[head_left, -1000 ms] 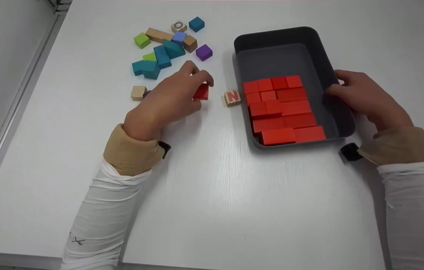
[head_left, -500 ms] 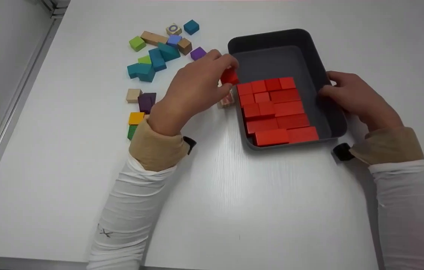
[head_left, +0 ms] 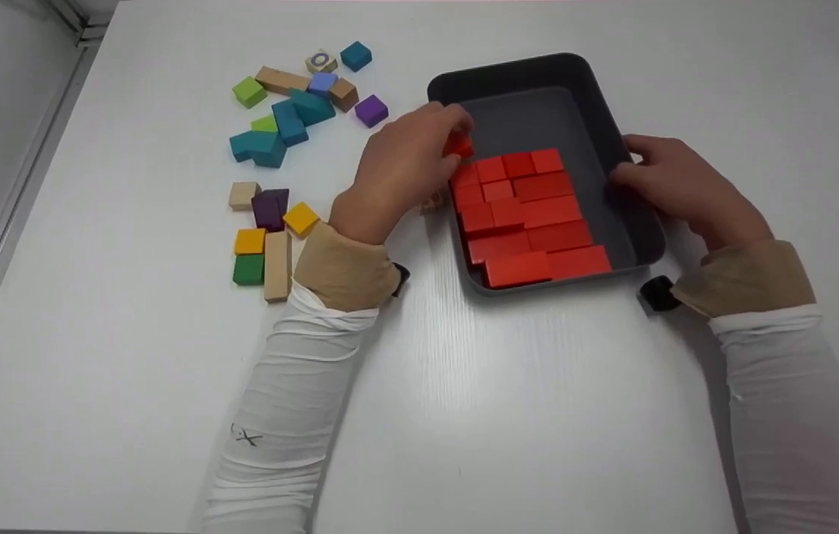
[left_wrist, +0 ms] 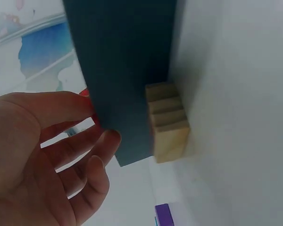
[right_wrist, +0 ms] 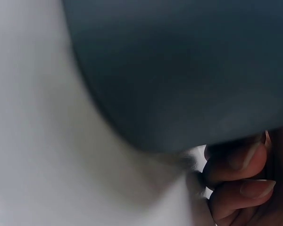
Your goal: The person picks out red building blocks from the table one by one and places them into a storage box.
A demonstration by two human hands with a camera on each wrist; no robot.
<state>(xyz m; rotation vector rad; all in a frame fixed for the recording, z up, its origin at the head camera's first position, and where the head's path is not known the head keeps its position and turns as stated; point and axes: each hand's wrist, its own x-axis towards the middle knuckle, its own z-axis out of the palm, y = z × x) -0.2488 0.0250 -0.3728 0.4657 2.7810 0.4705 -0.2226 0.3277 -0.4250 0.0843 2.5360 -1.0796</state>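
My left hand (head_left: 400, 167) pinches a red block (head_left: 461, 145) at the left rim of a dark grey tray (head_left: 504, 80). In the left wrist view just a sliver of red shows behind the fingers. Rows of red blocks (head_left: 558, 211) cover the near left part of the tray's floor. With the thumb inside and the fingers outside, my right hand (head_left: 693, 185) holds the tray's right wall. A wooden letter block (left_wrist: 169, 136) stands by the tray's left wall, mostly hidden behind my left hand in the head view.
Farther left lie teal blocks (head_left: 289, 122), a purple cube (head_left: 372, 110), a green cube (head_left: 249, 92) and other coloured pieces. A nearer group has a dark purple block (head_left: 269, 209), yellow blocks (head_left: 301, 219), a green block (head_left: 248, 269) and a plain wooden bar (head_left: 277, 266).
My left hand has carried the red block rightward from the table to the tray's left rim. My right hand keeps its hold on the tray. The head view has shifted slightly.
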